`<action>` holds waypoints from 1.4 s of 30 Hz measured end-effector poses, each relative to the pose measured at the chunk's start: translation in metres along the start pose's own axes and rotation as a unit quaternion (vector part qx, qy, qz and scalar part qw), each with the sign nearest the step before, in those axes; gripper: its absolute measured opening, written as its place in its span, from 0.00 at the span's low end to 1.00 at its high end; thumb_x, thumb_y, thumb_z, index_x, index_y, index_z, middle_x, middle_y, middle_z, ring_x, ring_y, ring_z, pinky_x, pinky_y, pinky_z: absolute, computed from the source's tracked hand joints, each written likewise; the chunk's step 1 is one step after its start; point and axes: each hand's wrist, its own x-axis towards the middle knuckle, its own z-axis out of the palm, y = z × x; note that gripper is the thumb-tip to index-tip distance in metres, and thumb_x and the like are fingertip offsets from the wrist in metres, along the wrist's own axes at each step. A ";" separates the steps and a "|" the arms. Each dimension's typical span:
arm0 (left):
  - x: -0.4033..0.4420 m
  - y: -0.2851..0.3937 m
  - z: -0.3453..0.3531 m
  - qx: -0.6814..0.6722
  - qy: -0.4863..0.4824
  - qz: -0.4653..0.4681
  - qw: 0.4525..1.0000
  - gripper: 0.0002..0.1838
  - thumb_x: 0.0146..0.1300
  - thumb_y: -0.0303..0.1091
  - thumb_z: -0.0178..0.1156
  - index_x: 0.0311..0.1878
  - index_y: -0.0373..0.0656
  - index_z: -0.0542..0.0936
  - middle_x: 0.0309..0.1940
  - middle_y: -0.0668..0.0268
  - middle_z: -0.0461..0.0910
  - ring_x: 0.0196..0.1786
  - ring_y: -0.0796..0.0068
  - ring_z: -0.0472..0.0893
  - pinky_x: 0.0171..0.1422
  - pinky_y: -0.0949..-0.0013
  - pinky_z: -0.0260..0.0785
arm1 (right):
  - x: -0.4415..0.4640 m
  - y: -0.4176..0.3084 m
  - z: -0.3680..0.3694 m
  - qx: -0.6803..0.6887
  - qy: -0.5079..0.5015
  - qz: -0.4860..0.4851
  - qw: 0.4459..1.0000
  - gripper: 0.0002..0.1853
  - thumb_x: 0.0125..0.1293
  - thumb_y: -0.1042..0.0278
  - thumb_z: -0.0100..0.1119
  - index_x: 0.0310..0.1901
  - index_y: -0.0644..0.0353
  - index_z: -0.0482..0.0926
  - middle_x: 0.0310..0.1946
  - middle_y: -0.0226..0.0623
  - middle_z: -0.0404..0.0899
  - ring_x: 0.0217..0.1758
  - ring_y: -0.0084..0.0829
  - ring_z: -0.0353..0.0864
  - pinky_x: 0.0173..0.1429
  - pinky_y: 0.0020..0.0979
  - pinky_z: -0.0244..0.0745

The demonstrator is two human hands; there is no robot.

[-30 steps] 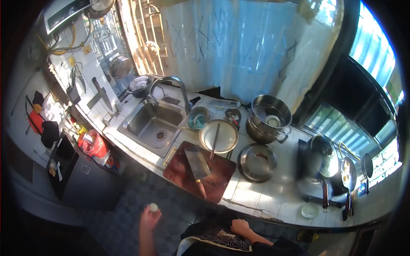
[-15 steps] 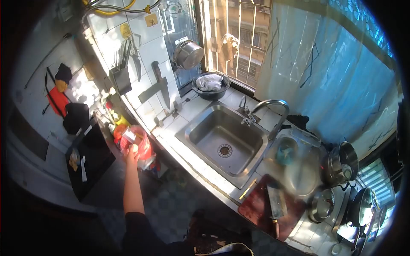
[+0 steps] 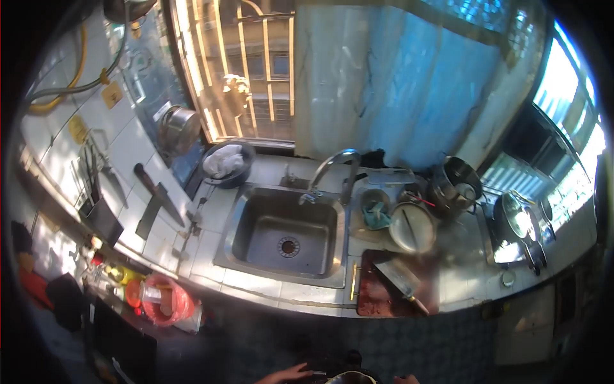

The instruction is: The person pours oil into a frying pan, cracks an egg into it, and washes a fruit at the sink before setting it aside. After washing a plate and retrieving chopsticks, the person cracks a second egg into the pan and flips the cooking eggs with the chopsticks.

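At the bottom edge, my left hand [image 3: 291,372] is beside the dark apron, its fingers stretched out and nothing visible in it. Only a small part of my right hand [image 3: 406,379] shows at the bottom edge, its fingers mostly cut off. Both hands are below the counter and apart from each other. A red bag [image 3: 171,307] with something pale inside stands at the lower left. On the red cutting board [image 3: 377,296] lies a cleaver [image 3: 398,276], its handle towards the front edge. Behind the board is a light round dish [image 3: 404,229] with a dark stick across it.
A steel sink [image 3: 275,227] with a curved faucet [image 3: 348,157] is in the counter's middle. A bowl with white cloth [image 3: 224,161] sits behind it. Pots [image 3: 454,182] and a stove with pans [image 3: 515,217] are at the right. Knives [image 3: 160,198] hang on the left wall.
The view has swung left and then partly back right. My left hand held a small pale round object, reached the red bag, and is now back by the apron without it.
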 end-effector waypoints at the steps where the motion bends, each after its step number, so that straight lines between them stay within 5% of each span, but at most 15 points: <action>1: 0.007 -0.001 0.012 0.036 -0.044 0.014 0.998 0.43 0.60 0.65 0.45 0.67 0.39 0.54 0.68 0.53 0.50 0.71 0.63 0.49 0.72 0.66 0.41 | -0.001 0.020 0.008 0.011 -0.007 0.010 1.000 0.21 0.60 0.49 0.54 0.33 0.65 0.76 0.14 0.37 0.68 0.19 0.34 0.68 0.25 0.38 0.62; 4: 0.017 0.010 0.016 0.050 -0.097 0.031 0.994 0.42 0.61 0.63 0.44 0.67 0.38 0.54 0.67 0.52 0.52 0.69 0.63 0.52 0.72 0.65 0.42 | 0.020 0.096 0.041 -0.158 0.004 0.052 0.986 0.18 0.61 0.55 0.51 0.37 0.65 0.77 0.20 0.44 0.76 0.28 0.42 0.76 0.33 0.41 0.68; 10: 0.045 0.037 0.029 0.104 -0.163 0.048 0.980 0.39 0.64 0.59 0.42 0.66 0.36 0.54 0.65 0.51 0.57 0.67 0.63 0.58 0.72 0.64 0.42 | 0.016 0.183 0.035 -0.185 0.101 0.212 0.954 0.20 0.53 0.54 0.57 0.38 0.63 0.79 0.39 0.49 0.79 0.45 0.47 0.78 0.47 0.42 0.73; 13: 0.071 0.076 0.069 0.130 -0.198 0.053 0.970 0.38 0.65 0.58 0.42 0.66 0.35 0.54 0.64 0.51 0.59 0.66 0.63 0.60 0.72 0.64 0.42 | -0.019 0.218 0.004 -0.165 0.161 0.159 0.960 0.17 0.51 0.60 0.56 0.38 0.63 0.80 0.40 0.50 0.79 0.46 0.47 0.77 0.47 0.44 0.73; 15: 0.062 0.146 0.106 0.091 -0.246 -0.036 0.964 0.34 0.65 0.61 0.38 0.58 0.40 0.70 0.58 0.66 0.68 0.61 0.72 0.66 0.69 0.69 0.50 | -0.049 0.243 -0.031 -0.153 0.152 0.177 0.960 0.16 0.51 0.61 0.56 0.39 0.62 0.79 0.40 0.50 0.79 0.46 0.48 0.77 0.47 0.44 0.73; 18: 0.076 0.203 0.149 0.068 -0.227 -0.109 0.965 0.34 0.65 0.61 0.40 0.57 0.39 0.70 0.55 0.64 0.70 0.57 0.74 0.67 0.63 0.70 0.55 | -0.068 0.324 -0.044 -0.123 0.199 0.180 0.955 0.14 0.53 0.62 0.55 0.39 0.60 0.79 0.36 0.50 0.79 0.43 0.49 0.78 0.45 0.44 0.72; 20: 0.091 0.230 0.206 0.027 -0.209 -0.184 0.960 0.33 0.65 0.60 0.42 0.57 0.38 0.70 0.52 0.63 0.72 0.53 0.75 0.69 0.58 0.70 0.61 | -0.119 0.365 -0.070 -0.018 0.381 0.179 0.907 0.12 0.56 0.60 0.54 0.36 0.60 0.78 0.33 0.50 0.79 0.41 0.49 0.78 0.43 0.44 0.72; 21: 0.095 0.234 0.225 -0.002 -0.191 -0.218 0.957 0.33 0.65 0.60 0.43 0.56 0.37 0.69 0.51 0.62 0.72 0.51 0.76 0.70 0.55 0.70 0.64 | -0.134 0.375 -0.080 -0.013 0.376 0.190 0.907 0.12 0.56 0.60 0.54 0.36 0.60 0.78 0.33 0.50 0.79 0.41 0.49 0.78 0.43 0.44 0.72; 23: 0.143 0.200 0.218 0.101 -0.227 -0.143 0.958 0.33 0.64 0.61 0.44 0.52 0.37 0.73 0.49 0.64 0.74 0.51 0.75 0.70 0.55 0.71 0.63 | -0.155 0.390 -0.099 0.011 0.489 0.221 0.844 0.13 0.59 0.59 0.52 0.34 0.61 0.77 0.31 0.49 0.79 0.39 0.50 0.77 0.41 0.45 0.71; 27: 0.133 0.334 0.271 0.312 -0.251 -0.119 0.909 0.29 0.65 0.55 0.43 0.53 0.37 0.73 0.49 0.65 0.74 0.55 0.74 0.67 0.58 0.68 0.60 | -0.173 0.406 -0.148 0.043 0.522 0.241 0.817 0.13 0.61 0.58 0.51 0.32 0.61 0.76 0.28 0.49 0.78 0.36 0.51 0.77 0.40 0.46 0.70; 31: 0.192 0.384 0.303 0.339 -0.272 -0.098 0.895 0.23 0.64 0.48 0.44 0.51 0.40 0.74 0.49 0.64 0.73 0.56 0.75 0.66 0.57 0.68 0.60 | -0.164 0.420 -0.214 -0.050 0.597 0.194 0.777 0.15 0.61 0.55 0.50 0.33 0.59 0.77 0.27 0.47 0.77 0.34 0.50 0.75 0.42 0.44 0.69; 34: 0.249 0.476 0.349 0.587 -0.358 0.002 0.726 0.24 0.55 0.41 0.53 0.53 0.38 0.72 0.37 0.56 0.80 0.41 0.64 0.79 0.47 0.65 0.68 | -0.156 0.425 -0.281 -0.082 0.610 0.199 0.762 0.16 0.61 0.53 0.49 0.34 0.57 0.79 0.28 0.43 0.77 0.35 0.48 0.75 0.43 0.43 0.69; 36: 0.293 0.522 0.391 0.678 -0.246 0.068 0.689 0.24 0.52 0.40 0.54 0.52 0.40 0.72 0.28 0.52 0.80 0.36 0.54 0.80 0.43 0.59 0.70 | -0.155 0.427 -0.327 -0.003 0.550 0.265 0.792 0.18 0.61 0.51 0.48 0.34 0.57 0.79 0.29 0.44 0.78 0.35 0.48 0.77 0.42 0.44 0.70; 38: 0.300 0.597 0.451 0.672 -0.113 0.139 0.718 0.16 0.52 0.39 0.52 0.42 0.41 0.77 0.35 0.51 0.79 0.41 0.52 0.79 0.44 0.55 0.71 | -0.164 0.428 -0.368 -0.004 0.540 0.271 0.796 0.19 0.62 0.49 0.47 0.34 0.57 0.79 0.31 0.45 0.79 0.35 0.48 0.77 0.41 0.45 0.70; 42: 0.353 0.670 0.541 0.568 -0.124 0.312 0.752 0.16 0.54 0.41 0.54 0.41 0.41 0.73 0.32 0.52 0.79 0.38 0.50 0.78 0.44 0.52 0.69 | -0.167 0.453 -0.447 0.062 0.555 0.280 0.781 0.18 0.62 0.51 0.47 0.33 0.58 0.79 0.31 0.48 0.78 0.36 0.50 0.76 0.39 0.45 0.69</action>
